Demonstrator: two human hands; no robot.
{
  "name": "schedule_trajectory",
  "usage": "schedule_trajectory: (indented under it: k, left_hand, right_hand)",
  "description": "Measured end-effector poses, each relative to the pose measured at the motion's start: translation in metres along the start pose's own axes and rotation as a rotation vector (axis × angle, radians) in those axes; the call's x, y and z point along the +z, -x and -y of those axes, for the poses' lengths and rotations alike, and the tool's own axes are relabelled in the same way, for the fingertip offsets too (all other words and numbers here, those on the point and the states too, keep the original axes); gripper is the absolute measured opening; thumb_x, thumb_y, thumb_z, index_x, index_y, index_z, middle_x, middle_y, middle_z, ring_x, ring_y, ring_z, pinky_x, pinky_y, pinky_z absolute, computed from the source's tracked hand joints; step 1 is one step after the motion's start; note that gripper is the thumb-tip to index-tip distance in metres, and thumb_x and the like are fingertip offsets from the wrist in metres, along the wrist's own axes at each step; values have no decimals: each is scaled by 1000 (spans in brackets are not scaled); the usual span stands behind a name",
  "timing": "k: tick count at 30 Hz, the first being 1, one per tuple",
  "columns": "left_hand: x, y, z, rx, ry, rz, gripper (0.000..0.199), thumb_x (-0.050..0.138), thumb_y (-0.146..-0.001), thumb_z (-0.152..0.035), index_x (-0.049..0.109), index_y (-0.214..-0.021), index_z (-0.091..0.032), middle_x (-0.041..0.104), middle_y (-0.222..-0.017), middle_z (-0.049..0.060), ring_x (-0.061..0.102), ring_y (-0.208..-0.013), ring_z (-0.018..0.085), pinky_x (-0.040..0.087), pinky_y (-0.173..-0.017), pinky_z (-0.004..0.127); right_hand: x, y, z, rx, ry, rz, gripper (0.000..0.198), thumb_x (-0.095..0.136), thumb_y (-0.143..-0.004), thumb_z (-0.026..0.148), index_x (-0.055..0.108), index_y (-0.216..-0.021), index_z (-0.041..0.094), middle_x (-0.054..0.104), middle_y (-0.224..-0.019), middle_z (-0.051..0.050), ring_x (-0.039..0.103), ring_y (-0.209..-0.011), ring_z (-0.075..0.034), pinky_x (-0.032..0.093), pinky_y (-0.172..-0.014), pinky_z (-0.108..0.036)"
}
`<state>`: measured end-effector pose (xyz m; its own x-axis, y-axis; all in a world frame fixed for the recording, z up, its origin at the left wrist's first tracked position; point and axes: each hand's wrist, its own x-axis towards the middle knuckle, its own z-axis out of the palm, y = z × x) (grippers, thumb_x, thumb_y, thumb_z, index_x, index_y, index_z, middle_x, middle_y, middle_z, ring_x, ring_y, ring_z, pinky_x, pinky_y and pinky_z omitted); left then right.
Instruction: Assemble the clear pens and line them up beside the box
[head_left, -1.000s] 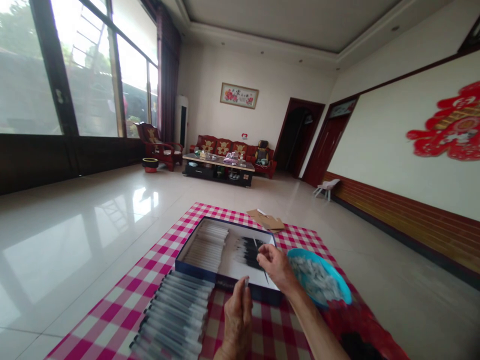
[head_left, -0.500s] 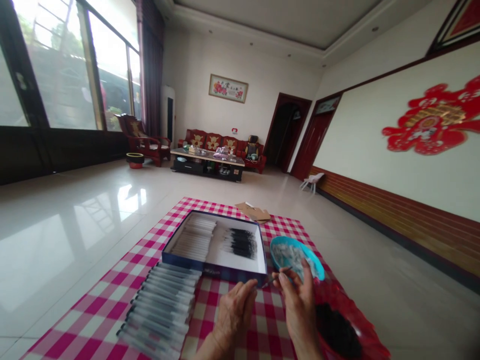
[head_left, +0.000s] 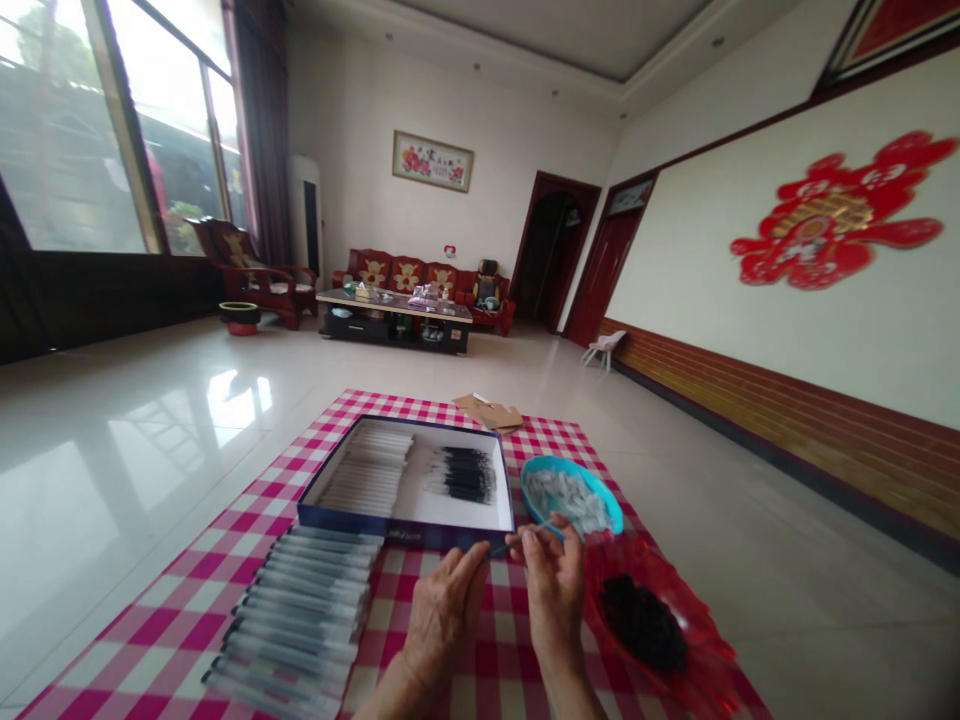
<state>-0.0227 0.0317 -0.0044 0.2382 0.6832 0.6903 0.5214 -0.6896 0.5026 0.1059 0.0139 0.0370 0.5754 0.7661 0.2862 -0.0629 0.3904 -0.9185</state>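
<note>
My left hand [head_left: 444,612] is closed in a pinch on one end of a thin dark pen refill [head_left: 499,549]. The other end sits in the fingers of my right hand [head_left: 553,585], which is closed on it too. Both hands hover just in front of a shallow blue-edged box [head_left: 457,534]. Inside the box, clear pen tubes [head_left: 367,472] lie at the left and slim black refills [head_left: 469,475] at the right. A row of translucent pens with dark ends [head_left: 296,610] lies left of my left hand. The refill's tip is too small to make out.
Beyond my right hand is a blue bowl [head_left: 613,505] of small translucent pieces. A red dish [head_left: 701,625] with black pieces [head_left: 643,622] stands to its right. Brown cardboard [head_left: 491,412] lies behind the box on the checked tablecloth [head_left: 247,530].
My fingers have closed in on the refill, and my right hand's raised finger has come down. The whole view has shifted slightly, moving the table contents left.
</note>
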Motion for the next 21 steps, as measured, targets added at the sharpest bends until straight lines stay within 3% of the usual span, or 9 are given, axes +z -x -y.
schedule_trajectory:
  k: [3, 9, 12, 17, 21]
  left_hand:
    - [-1, 0, 2, -11, -96, 1, 28, 40, -96, -27, 62, -112, -22, 63, -74, 3, 63, -64, 14, 47, -55, 20]
    - [-2, -2, 5, 18, -160, -61, 25, 42, -95, -28, 66, -98, -21, 63, -72, 2, 60, -66, 16, 45, -67, 27]
    - [-2, -4, 5, 38, -172, -107, 25, 42, -95, -27, 66, -96, -19, 62, -70, 3, 57, -65, 17, 43, -68, 29]
    - [-2, -5, 2, 103, -158, -89, 27, 38, -97, -24, 64, -100, -17, 61, -72, 3, 54, -63, 17, 42, -64, 29]
    - [-3, -4, 0, 117, -151, -71, 30, 34, -97, -22, 63, -100, -15, 61, -74, 4, 53, -63, 17, 43, -64, 30]
  right_hand:
    - [2, 4, -7, 26, 33, -5, 32, 61, -80, 46, 58, -98, 19, 68, -84, -4, 66, -78, -19, 54, -72, -32]
    - [8, 12, -16, 172, 24, 71, 31, 63, -77, 48, 64, -82, 18, 68, -77, -3, 64, -71, -18, 53, -68, -30]
    - [10, 14, -21, 177, 94, 70, 30, 62, -78, 48, 64, -78, 18, 66, -73, -1, 62, -69, -16, 50, -66, -27]
    - [16, 21, -20, 75, 292, 80, 25, 57, -83, 43, 64, -80, 19, 66, -74, -2, 61, -71, -17, 49, -65, -26]
    - [19, 31, -3, -207, 556, 152, 26, 46, -90, 33, 67, -81, 19, 66, -82, -6, 62, -77, -19, 49, -71, -29]
